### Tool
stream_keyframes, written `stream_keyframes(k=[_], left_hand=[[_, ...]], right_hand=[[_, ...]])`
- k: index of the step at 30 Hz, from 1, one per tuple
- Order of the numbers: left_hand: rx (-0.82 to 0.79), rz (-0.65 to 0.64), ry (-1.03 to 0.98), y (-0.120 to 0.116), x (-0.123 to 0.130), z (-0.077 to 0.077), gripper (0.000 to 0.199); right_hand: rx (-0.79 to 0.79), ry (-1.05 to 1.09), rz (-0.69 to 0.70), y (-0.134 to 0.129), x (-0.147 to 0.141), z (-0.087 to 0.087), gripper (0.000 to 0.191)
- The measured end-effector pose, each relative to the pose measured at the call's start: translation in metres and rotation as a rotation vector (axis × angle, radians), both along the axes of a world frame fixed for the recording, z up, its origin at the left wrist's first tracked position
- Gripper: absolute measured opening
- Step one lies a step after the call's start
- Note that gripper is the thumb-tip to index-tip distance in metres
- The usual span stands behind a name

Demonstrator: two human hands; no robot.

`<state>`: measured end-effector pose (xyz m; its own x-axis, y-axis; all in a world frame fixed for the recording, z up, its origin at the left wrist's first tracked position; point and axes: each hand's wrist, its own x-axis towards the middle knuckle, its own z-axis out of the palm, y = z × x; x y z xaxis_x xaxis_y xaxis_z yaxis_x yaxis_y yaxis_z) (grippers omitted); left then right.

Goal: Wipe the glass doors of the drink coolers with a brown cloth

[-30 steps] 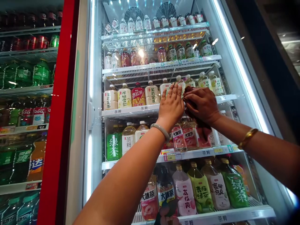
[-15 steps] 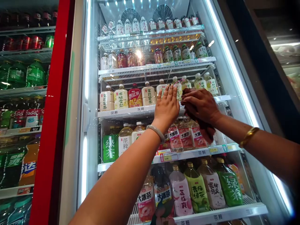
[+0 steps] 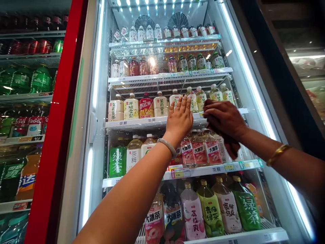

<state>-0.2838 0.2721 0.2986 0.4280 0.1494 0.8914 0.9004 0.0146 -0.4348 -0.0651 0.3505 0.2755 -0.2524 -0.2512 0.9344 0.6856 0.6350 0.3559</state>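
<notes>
My left hand (image 3: 179,118) lies flat on the glass door of a drinks fridge, its fingers stretched upward and close together. A pale bangle (image 3: 167,147) circles that wrist. To its right, my right hand (image 3: 228,119) grips a dark brown cloth (image 3: 233,147) against the same glass. Part of the cloth hangs below the palm, and some shows at the fingertips. On the right wrist is a gold bangle (image 3: 278,155). Behind the glass, bottled drinks such as a red bottle (image 3: 146,105) stand on the shelf at hand height.
White wire shelves, such as the lower one (image 3: 195,172), hold rows of bottles. A vertical door handle (image 3: 93,127) is at the left. A red-framed fridge (image 3: 57,135) with cans and bottles stands further left. Bright light strips (image 3: 243,61) run down both sides.
My right hand has moved slightly right and down across the glass with the cloth. The left hand stays nearly in place. The view has shifted slightly.
</notes>
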Motion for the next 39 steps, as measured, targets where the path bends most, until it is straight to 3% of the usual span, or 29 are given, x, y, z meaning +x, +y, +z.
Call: stream_keyframes(k=[2,4,7,9,12,15,19,23,26,30,32,34,37,39], left_hand=[[-0.007,0.003,-0.006,0.0,0.001,0.0,0.063],[-0.011,0.006,-0.008,0.0,0.001,0.0,0.062],[0.001,0.014,-0.008,0.0,0.002,-0.001,0.061],[0.015,0.019,-0.006,0.0,0.002,-0.001,0.061],[0.023,0.007,0.001,0.001,0.001,-0.002,0.061],[0.018,-0.006,-0.002,0.001,0.0,-0.002,0.062],[-0.002,-0.006,-0.013,0.0,0.002,-0.001,0.062],[0.006,-0.006,-0.01,-0.001,0.003,-0.002,0.061],[0.025,0.002,0.028,-0.004,0.0,-0.003,0.06],[0.015,0.03,0.03,-0.006,-0.003,0.0,0.057],[0.011,0.03,0.065,-0.005,0.003,0.003,0.058],[-0.003,0.017,0.121,0.0,0.018,0.006,0.06],[-0.062,0.006,0.113,0.012,0.051,0.005,0.063],[-0.077,0.01,0.088,0.02,0.07,-0.001,0.063]], right_hand=[[-0.027,0.171,-0.011,0.013,0.031,0.001,0.022],[-0.053,0.398,-0.031,0.022,0.046,0.012,0.028],[-0.068,0.555,-0.048,0.021,0.024,0.033,0.033],[-0.054,0.484,-0.043,0.011,-0.006,0.037,0.03],[0.008,0.231,-0.015,-0.001,-0.031,0.022,0.023],[0.049,0.025,0.029,0.001,-0.011,0.004,0.021],[0.034,0.289,0.025,0.015,0.019,0.008,0.025],[0.009,0.415,-0.016,0.009,-0.013,0.019,0.023],[0.054,0.163,-0.007,-0.002,-0.031,0.005,0.022],[0.096,-0.101,0.024,0.005,0.009,-0.019,0.021],[0.056,0.034,0.015,0.016,0.035,-0.017,0.02],[0.009,0.236,-0.002,0.025,0.045,-0.004,0.024],[-0.064,0.512,-0.028,0.028,0.028,0.019,0.031],[-0.056,0.489,-0.039,0.024,0.013,0.023,0.033]])
